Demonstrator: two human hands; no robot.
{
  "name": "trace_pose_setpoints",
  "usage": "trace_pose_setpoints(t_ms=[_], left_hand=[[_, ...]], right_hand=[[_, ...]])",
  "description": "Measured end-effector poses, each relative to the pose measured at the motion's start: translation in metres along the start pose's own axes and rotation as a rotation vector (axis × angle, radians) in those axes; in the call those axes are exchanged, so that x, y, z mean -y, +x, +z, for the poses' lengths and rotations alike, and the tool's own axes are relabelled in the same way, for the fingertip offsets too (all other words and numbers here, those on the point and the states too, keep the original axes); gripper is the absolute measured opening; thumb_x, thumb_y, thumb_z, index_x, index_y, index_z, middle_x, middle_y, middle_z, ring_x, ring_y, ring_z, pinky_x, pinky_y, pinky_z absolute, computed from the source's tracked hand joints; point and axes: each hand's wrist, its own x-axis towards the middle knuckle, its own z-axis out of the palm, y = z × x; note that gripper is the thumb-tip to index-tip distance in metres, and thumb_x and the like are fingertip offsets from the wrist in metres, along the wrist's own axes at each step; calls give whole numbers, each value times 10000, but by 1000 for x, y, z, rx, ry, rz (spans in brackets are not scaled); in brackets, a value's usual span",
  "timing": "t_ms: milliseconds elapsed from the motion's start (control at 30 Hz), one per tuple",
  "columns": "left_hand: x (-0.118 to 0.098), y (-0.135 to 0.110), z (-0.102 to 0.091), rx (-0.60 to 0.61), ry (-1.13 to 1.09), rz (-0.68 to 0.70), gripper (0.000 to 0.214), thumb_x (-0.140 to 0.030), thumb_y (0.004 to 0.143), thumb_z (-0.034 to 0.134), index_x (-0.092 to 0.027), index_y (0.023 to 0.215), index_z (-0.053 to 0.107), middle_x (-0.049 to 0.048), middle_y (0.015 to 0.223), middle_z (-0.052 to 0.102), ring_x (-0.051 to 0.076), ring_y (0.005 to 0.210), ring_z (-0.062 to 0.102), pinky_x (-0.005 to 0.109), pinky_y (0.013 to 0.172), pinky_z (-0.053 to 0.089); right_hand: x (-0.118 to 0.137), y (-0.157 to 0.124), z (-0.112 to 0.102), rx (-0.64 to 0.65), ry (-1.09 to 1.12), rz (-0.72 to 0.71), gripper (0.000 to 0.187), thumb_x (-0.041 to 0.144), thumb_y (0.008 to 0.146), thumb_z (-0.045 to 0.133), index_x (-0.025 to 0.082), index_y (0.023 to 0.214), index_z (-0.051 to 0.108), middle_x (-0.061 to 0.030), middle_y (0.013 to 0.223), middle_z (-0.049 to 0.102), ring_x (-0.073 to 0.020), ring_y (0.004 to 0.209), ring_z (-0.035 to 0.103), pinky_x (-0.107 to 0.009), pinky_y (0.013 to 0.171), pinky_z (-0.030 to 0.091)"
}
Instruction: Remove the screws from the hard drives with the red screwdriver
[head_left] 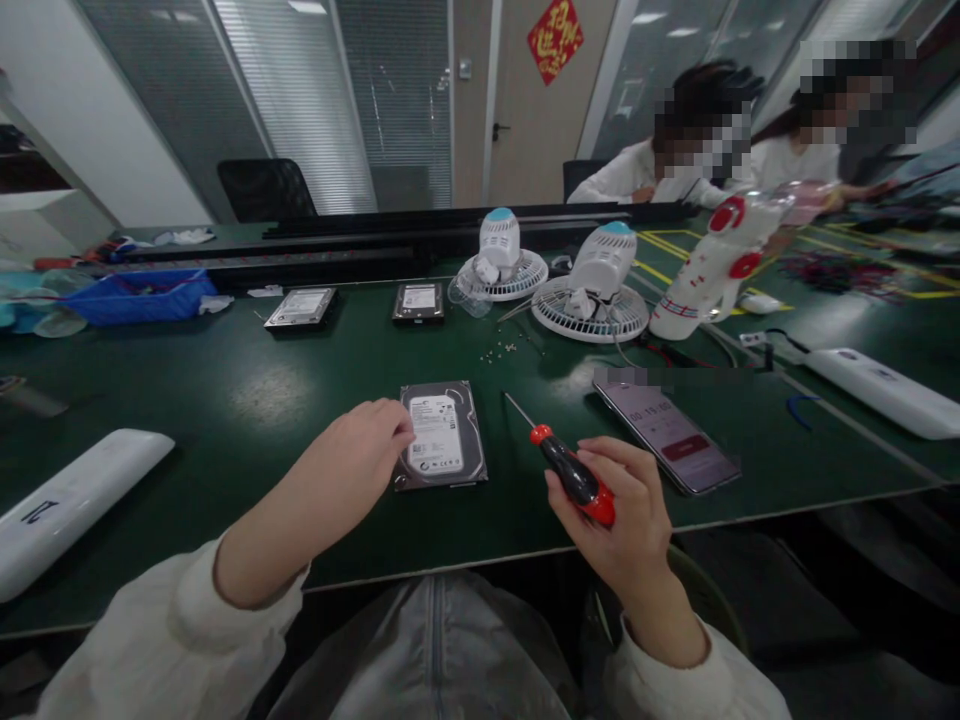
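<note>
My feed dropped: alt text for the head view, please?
The left hand is at the left side of a dark rectangular metal hard drive; the right hand holds a black-and-red screwdriver, its tip off the drive. Small silvery pieces lie beyond.

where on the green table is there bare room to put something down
Widest: green table beyond the left forearm, between the left white casing and near hard drive. Smaller: between that drive and the phone, under the screwdriver. Crowded: around the white fans and loose screws.
</note>
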Motion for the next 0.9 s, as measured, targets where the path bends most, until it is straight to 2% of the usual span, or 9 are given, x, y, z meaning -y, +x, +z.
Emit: trace_pose_setpoints(t_ms=[67, 200, 333, 467, 567, 633, 767, 900], left_hand=[[-4, 22, -11, -29, -63, 6, 198, -257, 979, 450, -192, 881, 609, 35, 864, 665, 197, 779, 609, 324, 719, 455], [-11, 83, -20, -40, -55, 67, 156, -234, 940, 530, -162, 919, 666, 35, 869, 693, 175, 772, 616, 299, 735, 467], [-12, 147, -3, -7, -43, 85, 110, -190, 887, 605, -143, 894, 704, 55, 901, 714, 180, 826, 648, 292, 757, 491], [-7, 191, 24, 56, -38, 131, 66, -160, 850, 697, -141, 912, 710, 42, 898, 717, 163, 847, 672, 299, 811, 537], [2, 206, 39, 70, -37, 172, 192, -316, 936, 670, -136, 1002, 681, 46, 1003, 709, 172, 907, 682, 377, 842, 576], [7, 211, 44, 70, -36, 200, 227, -352, 950, 655, -135, 1012, 678, 48, 1018, 711, 175, 919, 687, 391, 847, 583], [11, 209, 46, 37, -16, 259, 116, -216, 916, 657, -143, 971, 729, 54, 962, 749, 173, 912, 703, 351, 884, 561], [8, 203, 44, -7, 44, 293, 230, -106, 875, 579, -176, 957, 782, 73, 975, 775, 216, 1015, 700, 333, 935, 522]], right_hand=[[0, 0, 0, 6, -1, 0, 482, 138, 767, 778, 176, 1179, 532, -116, 1022, 653, -200, 905, 675, -353, 697, 648], [-1, -2, 2, -5, 15, 0, 493, 115, 735, 804, 134, 1155, 546, -140, 1021, 655, -208, 921, 673, -357, 717, 646], [-1, -3, 2, -8, 28, 37, 503, 128, 755, 788, 171, 1188, 538, -120, 1031, 654, -209, 926, 678, -372, 716, 652], [0, -4, 0, 4, 21, 55, 479, 133, 768, 777, 174, 1183, 541, -115, 1022, 657, -202, 914, 681, -357, 707, 657], [1, -4, -2, 22, 22, 72, 450, 127, 769, 777, 159, 1158, 554, -121, 1019, 660, -196, 916, 680, -344, 708, 658], [2, -5, -2, 30, 18, 73, 445, 125, 770, 776, 159, 1156, 557, -121, 1019, 664, -193, 914, 679, -337, 702, 658], [2, -5, -1, 34, 5, 54, 458, 113, 750, 789, 144, 1146, 561, -123, 1010, 675, -192, 900, 685, -321, 689, 656], [1, -4, 0, 25, 6, 58, 493, 116, 745, 791, 158, 1171, 547, -115, 1005, 679, -200, 901, 693, -337, 694, 658]])
